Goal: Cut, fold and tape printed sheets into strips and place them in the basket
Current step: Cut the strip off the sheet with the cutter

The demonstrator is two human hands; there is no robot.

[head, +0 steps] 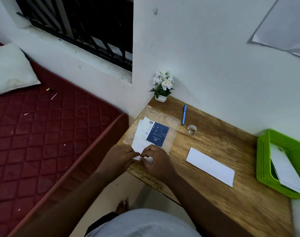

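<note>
Both hands meet at the near left corner of the wooden desk (pixel 214 207): my left hand (pixel 119 157) and right hand (pixel 155 159) each pinch the near edge of a white paper piece (pixel 140 146), fingertips nearly touching, so neither is free. The piece lies right under my fingers, running away from me toward the wall; I judge this is the fold step, w/ the crease to run along that long axis. It sits on a clear plastic sleeve (pixel 173 124), and just beyond lie a dark blue printed sheet (pixel 157 134) and white printed slips (pixel 143 129) overlapping on the sleeve. To my right, well apart, a finished-looking white folded strip (pixel 210 166) lies flat, long axis slanting toward the green basket (pixel 264 161) at the desk's right end; right hand is nearer to it. Basket holds white sheets, count unclear. Farther back: tape roll (pixel 191 129), blue pen (pixel 184 114), then a small flower pot (pixel 162 86) in the wall corner. No scissors seen.
</note>
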